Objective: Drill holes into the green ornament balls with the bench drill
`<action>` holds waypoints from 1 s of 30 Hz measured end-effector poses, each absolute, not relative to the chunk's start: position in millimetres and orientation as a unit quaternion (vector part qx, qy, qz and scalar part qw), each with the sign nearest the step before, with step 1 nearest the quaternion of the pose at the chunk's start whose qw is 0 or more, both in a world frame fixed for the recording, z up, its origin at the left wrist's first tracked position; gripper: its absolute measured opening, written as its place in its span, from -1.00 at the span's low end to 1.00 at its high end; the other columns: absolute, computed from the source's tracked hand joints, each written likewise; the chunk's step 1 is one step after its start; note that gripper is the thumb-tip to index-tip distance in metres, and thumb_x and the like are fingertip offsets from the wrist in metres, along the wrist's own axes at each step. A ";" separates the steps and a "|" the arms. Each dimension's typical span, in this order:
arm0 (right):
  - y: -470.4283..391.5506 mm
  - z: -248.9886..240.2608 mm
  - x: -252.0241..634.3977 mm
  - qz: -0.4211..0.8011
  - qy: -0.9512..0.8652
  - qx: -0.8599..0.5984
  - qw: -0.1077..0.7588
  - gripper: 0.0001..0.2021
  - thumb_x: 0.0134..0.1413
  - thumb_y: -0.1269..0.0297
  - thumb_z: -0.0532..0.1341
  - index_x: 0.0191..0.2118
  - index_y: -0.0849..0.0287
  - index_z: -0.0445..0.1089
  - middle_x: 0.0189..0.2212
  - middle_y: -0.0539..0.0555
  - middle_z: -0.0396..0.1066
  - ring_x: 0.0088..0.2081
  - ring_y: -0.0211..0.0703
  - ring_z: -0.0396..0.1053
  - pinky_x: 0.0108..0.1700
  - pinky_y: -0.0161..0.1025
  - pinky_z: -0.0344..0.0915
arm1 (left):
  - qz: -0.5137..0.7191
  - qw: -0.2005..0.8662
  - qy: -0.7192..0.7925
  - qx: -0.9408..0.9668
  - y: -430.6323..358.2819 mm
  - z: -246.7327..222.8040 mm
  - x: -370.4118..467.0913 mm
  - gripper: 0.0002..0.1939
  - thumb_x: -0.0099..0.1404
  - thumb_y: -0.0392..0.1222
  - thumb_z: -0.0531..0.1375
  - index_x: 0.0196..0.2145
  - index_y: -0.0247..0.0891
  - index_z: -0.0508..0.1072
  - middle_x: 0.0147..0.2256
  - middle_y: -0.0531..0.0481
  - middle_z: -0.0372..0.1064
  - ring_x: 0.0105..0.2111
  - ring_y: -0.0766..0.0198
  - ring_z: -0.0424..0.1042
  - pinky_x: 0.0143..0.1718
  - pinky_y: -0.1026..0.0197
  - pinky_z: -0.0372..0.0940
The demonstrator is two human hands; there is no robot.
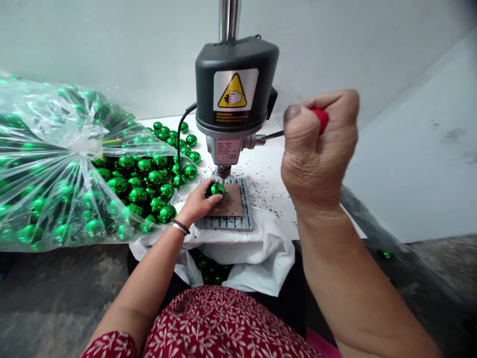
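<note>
A black and grey drill press point(236, 89) stands upright on the white table. My left hand point(199, 200) holds a shiny green ball point(216, 189) between thumb and fingers, beside the drill bit and over a brown board point(231, 201). That board lies on the slotted metal base point(248, 214). On the right, my right hand point(318, 149) is wrapped round the red knob point(321, 119) of the press's lever, raised in front of the wall. Whether the bit touches the ball is too small to tell.
A clear plastic bag point(85, 144) full of green balls spreads over the left side, with several loose balls beside it. Dark shavings dot the white table point(270, 161). White cloth point(261, 253) hangs at the front edge, with green balls point(212, 273) below it.
</note>
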State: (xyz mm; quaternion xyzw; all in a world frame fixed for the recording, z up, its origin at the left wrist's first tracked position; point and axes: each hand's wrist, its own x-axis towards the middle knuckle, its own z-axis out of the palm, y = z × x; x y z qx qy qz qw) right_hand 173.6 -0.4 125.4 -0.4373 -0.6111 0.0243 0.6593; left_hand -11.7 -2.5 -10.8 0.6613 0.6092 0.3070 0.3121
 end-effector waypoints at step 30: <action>0.2 125.8 173.2 0.039 -0.610 -0.423 0.668 -0.83 0.16 0.28 0.10 -0.34 0.29 0.15 -0.44 -0.14 0.15 -0.39 -0.63 0.12 -0.25 -0.54 0.16 | 0.345 0.402 0.611 0.589 12.8 -14.3 -13.4 -0.52 0.12 0.04 0.25 -0.06 -0.28 0.49 -0.32 0.01 0.47 -0.48 0.35 0.34 -0.40 0.27 0.27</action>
